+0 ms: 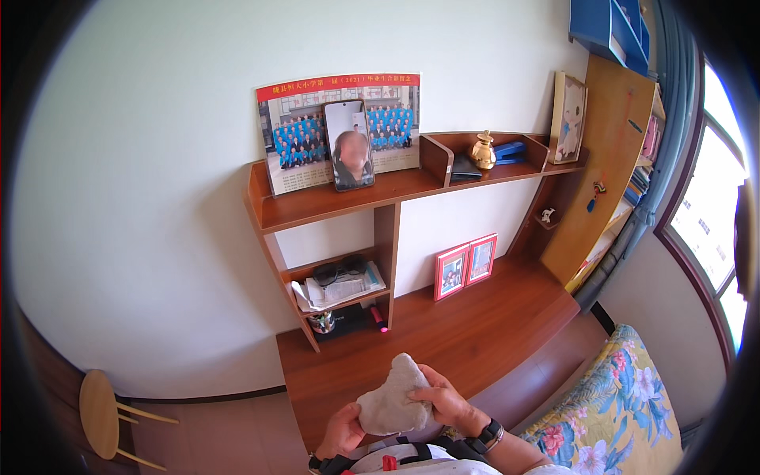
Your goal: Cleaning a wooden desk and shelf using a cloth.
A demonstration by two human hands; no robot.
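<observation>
A folded pale grey-beige cloth point(392, 404) is held up between both hands, just over the front edge of the brown wooden desk point(427, 332). My left hand point(345, 428) pinches its lower left corner. On the opposite side, my right hand point(442, 396) grips the cloth with the thumb lying on top. A dark watch or band circles the right wrist. Behind the cloth, two red-framed photos point(466, 267) stand on the desktop against the wall.
Above the desk, the shelf point(332, 208) bears a propped smartphone point(349, 145), a group photo point(291, 139), a golden pot point(483, 151) and a blue stapler point(510, 152). Sunglasses point(339, 270) lie on papers below. A bed with floral cover point(617, 409) is right; a round stool point(98, 415) left.
</observation>
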